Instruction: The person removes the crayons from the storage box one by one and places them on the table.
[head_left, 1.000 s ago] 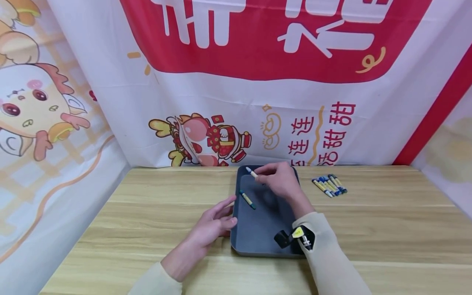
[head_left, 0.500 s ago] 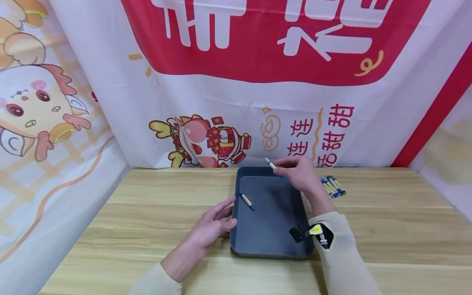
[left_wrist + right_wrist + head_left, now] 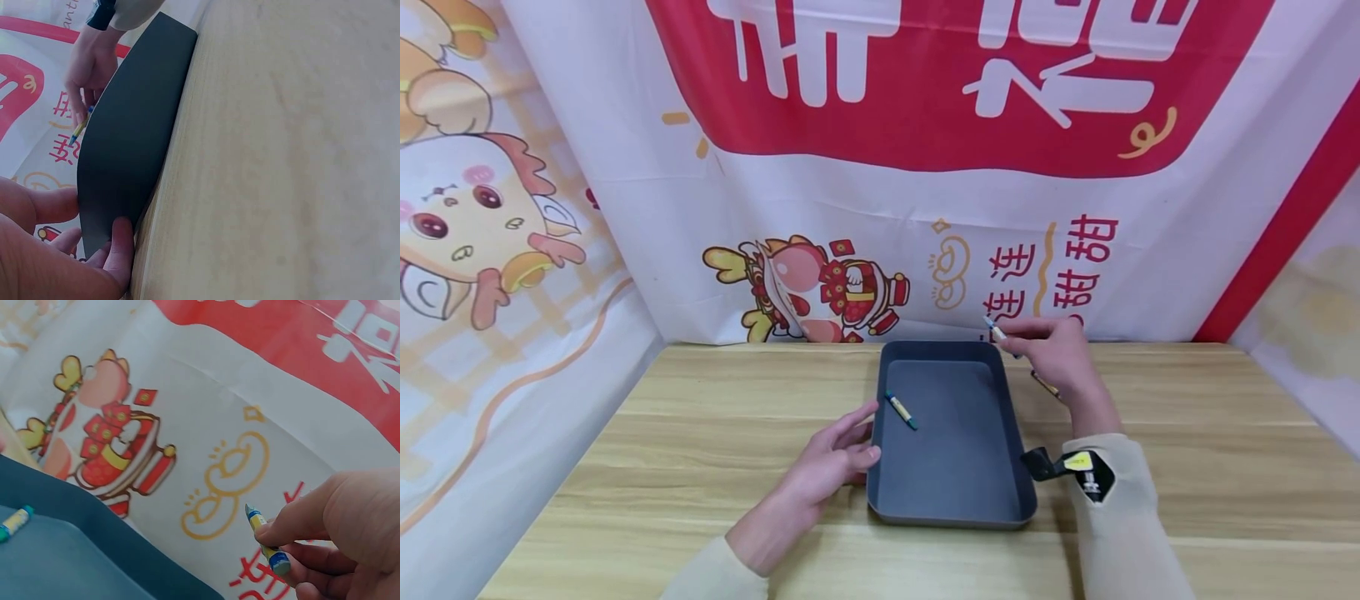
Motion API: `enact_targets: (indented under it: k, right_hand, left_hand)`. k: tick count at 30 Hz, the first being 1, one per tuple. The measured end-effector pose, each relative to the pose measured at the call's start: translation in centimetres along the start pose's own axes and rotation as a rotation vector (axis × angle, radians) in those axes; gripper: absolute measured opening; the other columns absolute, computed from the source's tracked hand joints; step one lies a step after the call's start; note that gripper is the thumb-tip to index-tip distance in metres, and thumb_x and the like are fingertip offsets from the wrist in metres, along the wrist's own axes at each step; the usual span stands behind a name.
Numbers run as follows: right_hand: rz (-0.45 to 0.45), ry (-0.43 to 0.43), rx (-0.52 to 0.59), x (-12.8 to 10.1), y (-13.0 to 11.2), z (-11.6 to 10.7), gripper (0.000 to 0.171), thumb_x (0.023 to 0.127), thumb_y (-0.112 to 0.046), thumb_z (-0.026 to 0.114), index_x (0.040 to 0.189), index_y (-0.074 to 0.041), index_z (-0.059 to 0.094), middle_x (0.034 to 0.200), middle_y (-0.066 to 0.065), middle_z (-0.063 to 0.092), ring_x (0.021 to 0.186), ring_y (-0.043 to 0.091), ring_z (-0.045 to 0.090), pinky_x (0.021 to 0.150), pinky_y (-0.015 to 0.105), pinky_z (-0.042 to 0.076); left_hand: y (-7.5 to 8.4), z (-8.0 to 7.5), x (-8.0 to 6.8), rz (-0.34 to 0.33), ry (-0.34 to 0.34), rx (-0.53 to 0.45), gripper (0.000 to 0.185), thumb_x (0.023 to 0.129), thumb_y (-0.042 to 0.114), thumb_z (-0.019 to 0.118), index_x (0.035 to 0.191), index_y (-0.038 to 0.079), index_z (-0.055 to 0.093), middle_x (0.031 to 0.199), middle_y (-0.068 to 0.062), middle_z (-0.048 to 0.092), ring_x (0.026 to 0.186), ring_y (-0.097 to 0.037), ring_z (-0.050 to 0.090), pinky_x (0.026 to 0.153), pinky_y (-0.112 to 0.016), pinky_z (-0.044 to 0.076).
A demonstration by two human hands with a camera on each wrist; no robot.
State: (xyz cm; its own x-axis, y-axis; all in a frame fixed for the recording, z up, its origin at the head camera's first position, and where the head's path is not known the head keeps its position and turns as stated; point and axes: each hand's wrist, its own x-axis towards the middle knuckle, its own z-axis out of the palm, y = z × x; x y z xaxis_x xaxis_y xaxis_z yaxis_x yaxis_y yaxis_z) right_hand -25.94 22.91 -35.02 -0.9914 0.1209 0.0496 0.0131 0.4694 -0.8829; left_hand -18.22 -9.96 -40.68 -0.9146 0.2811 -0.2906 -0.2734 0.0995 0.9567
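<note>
Crayon (image 3: 996, 331) in right hand (image 3: 1058, 354), beyond tray (image 3: 1009, 398) edge

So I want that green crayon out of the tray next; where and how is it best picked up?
Pinch the green crayon across its paper-wrapped middle, coming from above. It lies flat and slanted on the dark tray's floor near the left wall, so a side approach would likely meet the rim. The left hand rests on that rim, nearest to it.

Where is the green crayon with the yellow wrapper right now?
In the head view, the green crayon with the yellow wrapper lies inside the dark grey tray, near its left wall, beside the left hand.
</note>
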Motion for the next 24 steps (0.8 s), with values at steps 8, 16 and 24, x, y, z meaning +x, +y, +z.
enact_targets:
  k: [8,16,24]
  right_hand:
    - [0.074,0.043,0.015,0.0,1.3,-1.8,0.038,0.101,-0.027,0.073,0.135,-0.010,0.073,0.137,0.018,0.070,0.118,0.028,0.061,0.097,0.040,0.049]
    - [0.151,0.083,0.026,-0.1,2.6,-3.5,0.042,0.102,-0.027,0.071,0.140,-0.010,0.069,0.148,0.017,0.063,0.137,0.033,0.054,0.110,0.048,0.044]
    - [0.238,0.106,0.022,0.0,4.0,-4.6,0.049,0.102,-0.034,0.071,0.145,-0.013,0.065,0.157,0.017,0.056,0.142,0.034,0.048,0.108,0.049,0.043]
  left_hand:
    - [0.0,0.0,0.1,-0.007,0.012,0.000,0.066,0.103,0.007,0.064,0.163,0.025,0.044,0.168,-0.021,0.042,0.145,-0.037,0.055,0.101,-0.040,0.057]
    - [0.1,0.0,0.2,-0.018,0.013,-0.001,0.066,0.103,0.007,0.064,0.163,0.026,0.044,0.168,-0.021,0.042,0.145,-0.036,0.056,0.102,-0.042,0.057]
    - [0.1,0.0,0.1,-0.014,0.013,0.004,0.066,0.103,0.008,0.064,0.163,0.026,0.044,0.168,-0.021,0.042,0.145,-0.037,0.055,0.102,-0.042,0.057]
